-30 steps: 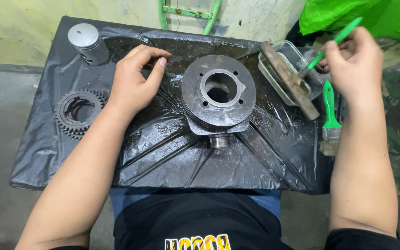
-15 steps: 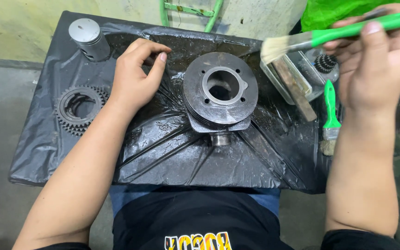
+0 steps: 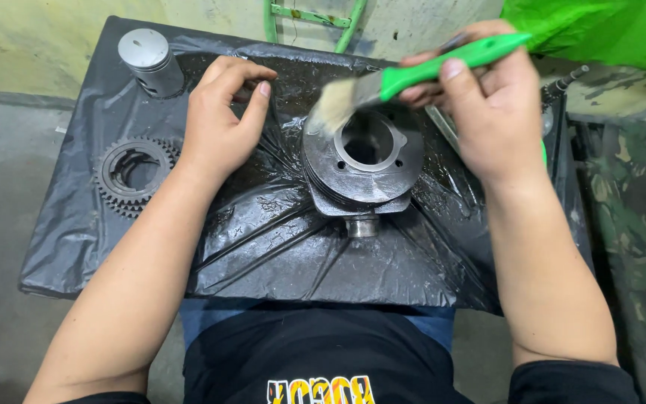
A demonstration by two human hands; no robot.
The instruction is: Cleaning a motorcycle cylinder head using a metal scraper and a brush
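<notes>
Resting mid-surface on crinkled black plastic sheeting [image 3: 263, 247], the dark finned metal cylinder [image 3: 364, 168] now has pale brush bristles touching its upper left rim; a second ago the green-handled brush [image 3: 420, 75] was off to the right by the tray, so the brushing has only now reached the part. The right hand [image 3: 487, 105] is clenched around the handle. The left hand [image 3: 222, 120] lies loosely curled on the sheeting, grasping nothing. Farther left sit a toothed gear [image 3: 132, 173] and a smooth grey piston [image 3: 149, 61].
</notes>
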